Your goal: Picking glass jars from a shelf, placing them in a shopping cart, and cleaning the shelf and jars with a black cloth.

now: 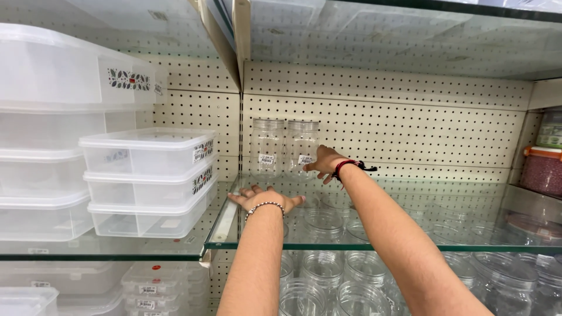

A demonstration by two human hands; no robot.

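Your right hand (324, 162) has its fingertips against the lower front of the right-hand clear plastic jar (302, 147), fingers loosely curled rather than wrapped around it; whether they actually pinch the jar, you cannot tell from this angle. A red and black cord sits on that wrist. Your left hand (264, 198) lies palm down, fingers spread wide and flat on the glass shelf (410, 222), holding nothing, a beaded bracelet at its wrist.

The jar you touch stands upright at the back of the shelf against the cream pegboard wall (398, 126), just beside a second clear plastic jar (267, 146) of the same kind on its left; the two look close to touching.

Judging by how things lie, only these two jars stand on this shelf, and the long stretch of glass to their right carries nothing yet. Many more clear round jars (322, 275) stand on the shelf below. To the left, lidded translucent rectangular storage boxes (149, 181) are stacked on the neighbouring shelf.
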